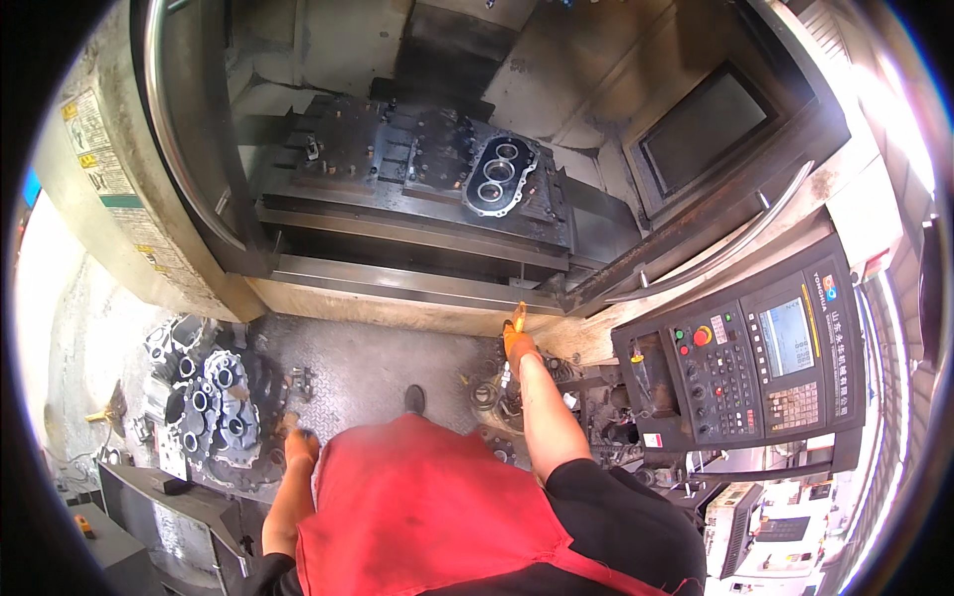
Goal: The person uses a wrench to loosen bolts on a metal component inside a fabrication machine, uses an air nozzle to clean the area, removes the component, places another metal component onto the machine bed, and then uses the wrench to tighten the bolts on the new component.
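Note:
My right hand (518, 342), in an orange glove, reaches forward to the front sill of the machine. It is closed around a slim orange-yellow tool (520, 314) that points up toward the opening; its exact kind is too small to make out. My left hand (302, 443) hangs low at my left, beside a stack of grey metal housings (225, 402); its fingers are too blurred to read. Inside the machine, a dark oblong casting (498, 176) with three round bores and a bright machined rim sits at the right end of the fixture plate (397, 149).
A control panel (740, 353) with a lit screen and buttons stands at the right. Steel door handles (157, 99) flank the opening. Metal parts (487, 395) lie below my right arm. A dark cabinet (169, 517) stands at lower left, and tread-plate flooring (343, 368) lies ahead.

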Demonstrator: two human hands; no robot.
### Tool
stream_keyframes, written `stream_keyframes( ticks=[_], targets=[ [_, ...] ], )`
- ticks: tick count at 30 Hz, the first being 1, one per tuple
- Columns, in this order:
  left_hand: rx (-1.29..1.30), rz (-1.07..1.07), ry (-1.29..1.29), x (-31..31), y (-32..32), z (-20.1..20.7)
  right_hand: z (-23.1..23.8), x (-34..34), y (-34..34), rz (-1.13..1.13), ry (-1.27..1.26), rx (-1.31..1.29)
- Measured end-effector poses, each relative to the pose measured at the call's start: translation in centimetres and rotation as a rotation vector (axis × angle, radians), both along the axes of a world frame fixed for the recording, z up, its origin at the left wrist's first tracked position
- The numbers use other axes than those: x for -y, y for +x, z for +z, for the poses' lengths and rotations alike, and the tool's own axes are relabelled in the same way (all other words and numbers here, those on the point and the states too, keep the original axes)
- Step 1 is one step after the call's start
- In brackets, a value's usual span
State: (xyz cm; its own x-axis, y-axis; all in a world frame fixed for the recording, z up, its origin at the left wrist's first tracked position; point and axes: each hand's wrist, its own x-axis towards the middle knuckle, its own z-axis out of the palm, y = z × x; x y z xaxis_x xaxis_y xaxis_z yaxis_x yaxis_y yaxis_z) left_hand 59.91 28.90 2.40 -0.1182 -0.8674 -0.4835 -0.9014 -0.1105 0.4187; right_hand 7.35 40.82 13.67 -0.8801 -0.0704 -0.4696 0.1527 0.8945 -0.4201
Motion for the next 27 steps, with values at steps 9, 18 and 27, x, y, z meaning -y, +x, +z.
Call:
stream_keyframes(
  ticks=[9, 18, 27],
  targets=[
    [0.435, 0.012, 0.353, -9.1, 17.9, -3.7, 1.0, 0.9, -0.7, 0.143, 0.036, -0.011],
    [-0.398, 0.857, 0.428, -12.1, 11.7, -7.2, 1.0, 6.7, -12.1, 0.057, -0.095, -0.100],
    [-0.489, 0.499, 0.161, -9.7, -1.8, -2.7, 2.6, 10.6, -20.6, 0.135, -0.426, 0.039]
  ],
)
